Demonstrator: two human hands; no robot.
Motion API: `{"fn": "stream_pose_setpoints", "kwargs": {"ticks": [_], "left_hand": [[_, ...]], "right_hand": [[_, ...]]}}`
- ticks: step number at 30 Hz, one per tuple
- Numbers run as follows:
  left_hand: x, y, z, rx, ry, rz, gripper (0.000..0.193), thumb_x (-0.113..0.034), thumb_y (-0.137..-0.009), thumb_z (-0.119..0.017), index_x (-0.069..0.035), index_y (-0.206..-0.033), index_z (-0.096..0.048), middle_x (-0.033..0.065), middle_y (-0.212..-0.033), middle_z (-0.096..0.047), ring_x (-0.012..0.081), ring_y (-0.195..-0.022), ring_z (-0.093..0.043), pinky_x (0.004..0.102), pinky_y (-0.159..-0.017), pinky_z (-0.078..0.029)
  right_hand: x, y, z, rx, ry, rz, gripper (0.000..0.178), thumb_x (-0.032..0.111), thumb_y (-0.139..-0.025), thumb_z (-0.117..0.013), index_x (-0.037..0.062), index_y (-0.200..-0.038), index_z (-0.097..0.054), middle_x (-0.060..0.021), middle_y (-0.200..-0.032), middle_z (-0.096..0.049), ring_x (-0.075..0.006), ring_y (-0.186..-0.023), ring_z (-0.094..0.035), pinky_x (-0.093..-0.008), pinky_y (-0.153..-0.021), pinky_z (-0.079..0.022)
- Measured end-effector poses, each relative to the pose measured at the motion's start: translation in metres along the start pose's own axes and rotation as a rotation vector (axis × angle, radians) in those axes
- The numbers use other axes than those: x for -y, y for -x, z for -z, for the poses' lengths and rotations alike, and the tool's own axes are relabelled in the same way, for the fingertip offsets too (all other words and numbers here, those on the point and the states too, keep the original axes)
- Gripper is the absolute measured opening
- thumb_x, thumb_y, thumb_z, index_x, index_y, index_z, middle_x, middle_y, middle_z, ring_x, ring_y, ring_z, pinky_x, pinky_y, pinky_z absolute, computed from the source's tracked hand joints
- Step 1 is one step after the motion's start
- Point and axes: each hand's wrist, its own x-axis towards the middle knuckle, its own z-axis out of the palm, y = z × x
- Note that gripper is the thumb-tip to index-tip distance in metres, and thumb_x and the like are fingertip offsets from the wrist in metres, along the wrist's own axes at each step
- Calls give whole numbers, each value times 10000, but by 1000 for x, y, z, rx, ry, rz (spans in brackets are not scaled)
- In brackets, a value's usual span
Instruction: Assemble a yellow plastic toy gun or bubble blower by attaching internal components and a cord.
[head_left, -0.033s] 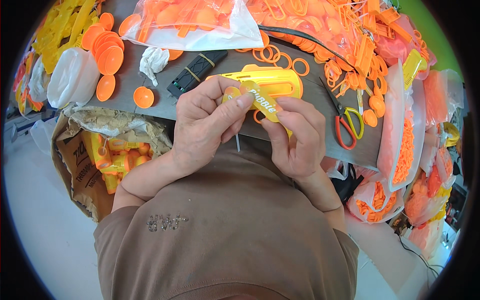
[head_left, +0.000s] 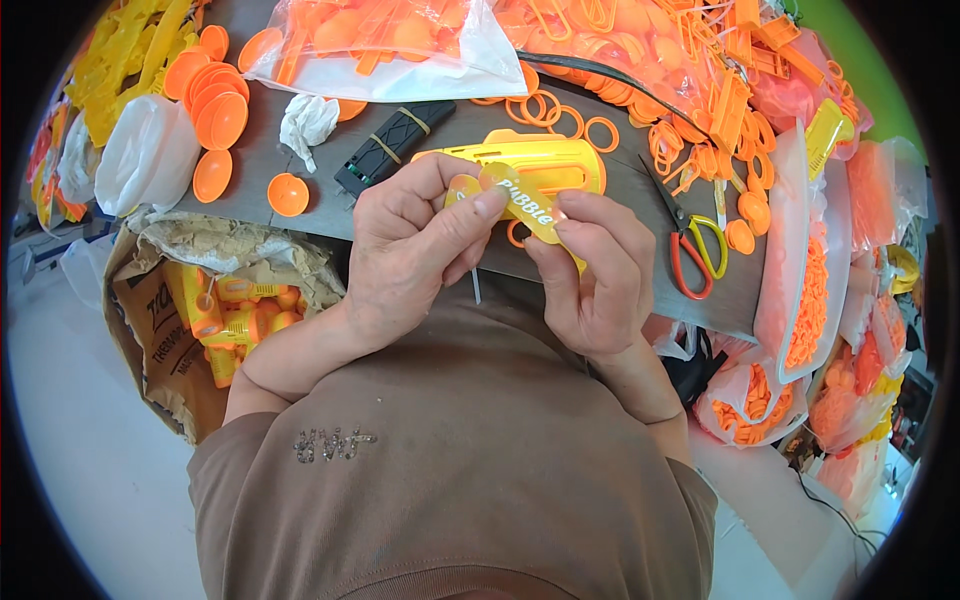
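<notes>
In front of my chest, both hands hold a thin yellow label with white lettering and rounded ends. My left hand pinches its left end between thumb and fingers. A thin pale stick hangs below those fingers; what it belongs to is hidden. At the label's other end, my right hand has its thumb and fingertips closed on the edge. Just behind the hands, a yellow plastic casing with a long slot lies on the table, partly covered by the fingers and the label.
Red-and-yellow-handled scissors lie right of my hands. Orange cups, a black banded block and crumpled tissue are to the left. Orange rings lie behind. A paper sack of yellow-orange parts stands below the table's left edge.
My right hand has shifted very slightly to the right at the label's end. Everything else looks the same.
</notes>
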Motion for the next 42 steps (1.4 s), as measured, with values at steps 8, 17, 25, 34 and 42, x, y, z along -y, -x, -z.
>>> {"fn": "stream_pose_setpoints", "kwargs": {"ticks": [8,17,25,34,42], "left_hand": [[3,1,3,38,29,21,130,-103,-918,-547,23,-950,-543,-3,-634,-523,22,-483,-394,165,-424,-289],[-8,1,25,125,-336,-226,146,-90,-942,-485,26,-983,-564,36,-726,-581,47,-605,-486,194,-513,-398],[-8,-19,34,426,-1164,-956,165,-22,-684,-628,2,-834,-563,156,-1031,-616,323,-918,-586,403,-771,-478],[9,-25,38,519,-1261,-926,130,-32,-699,-626,-5,-801,-549,139,-1184,-562,320,-1092,-531,465,-903,-414],[11,-26,39,505,-1258,-915,96,-49,-729,-620,-13,-795,-559,122,-1188,-567,307,-1093,-532,458,-907,-413]], "right_hand": [[-2,0,2,26,6,8,330,-53,-761,-680,-1,-1031,-498,-191,-1040,-568,-261,-886,-601,-310,-722,-517],[-50,1,46,-17,20,-211,293,-85,-790,-621,-29,-1056,-511,-158,-1036,-589,-224,-910,-587,-313,-795,-482],[-74,-2,64,287,79,-70,337,-49,-753,-657,15,-1060,-534,-128,-959,-622,-250,-910,-600,-322,-802,-464],[-72,-21,43,403,-45,-24,362,-45,-713,-676,6,-1046,-542,-110,-943,-624,-281,-920,-605,-351,-802,-468],[-75,-12,35,392,-174,-160,368,-34,-760,-661,-8,-1095,-510,-118,-961,-634,-254,-956,-605,-359,-868,-468]]}}
